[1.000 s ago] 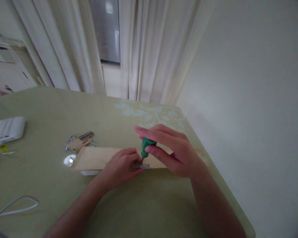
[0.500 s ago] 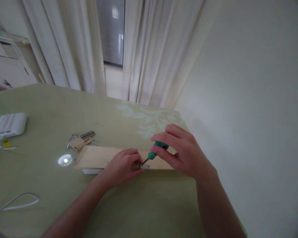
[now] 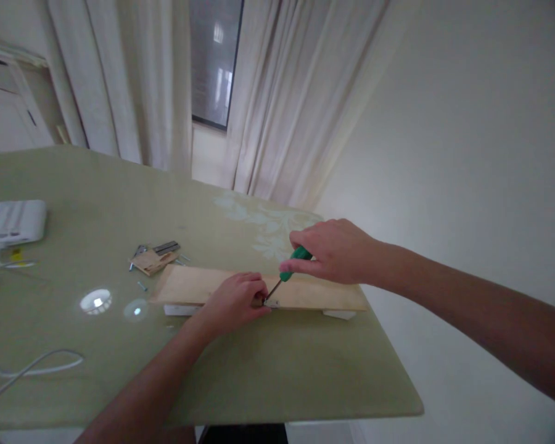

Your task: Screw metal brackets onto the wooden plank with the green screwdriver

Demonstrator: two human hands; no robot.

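Note:
A pale wooden board (image 3: 305, 293) lies flat on the green table (image 3: 277, 370), raised on small white blocks (image 3: 338, 314). My right hand (image 3: 337, 251) is closed round a screwdriver with a green handle (image 3: 293, 264), tilted so its tip meets the board's front edge. My left hand (image 3: 235, 302) rests on the board with its fingers curled and pinched right at the tip, where a small metal piece is mostly hidden.
A small pile of metal fittings and a wood scrap (image 3: 155, 258) lies left of the board, with loose screws (image 3: 141, 285) beside it. A white box (image 3: 13, 222) and white cable (image 3: 32, 365) sit at the left. The table's right edge (image 3: 388, 351) is close to the board.
The screwdriver has tilted from near upright to leaning right, and my right hand has moved right and away from me. My left hand stays at the tip. The view has shifted.

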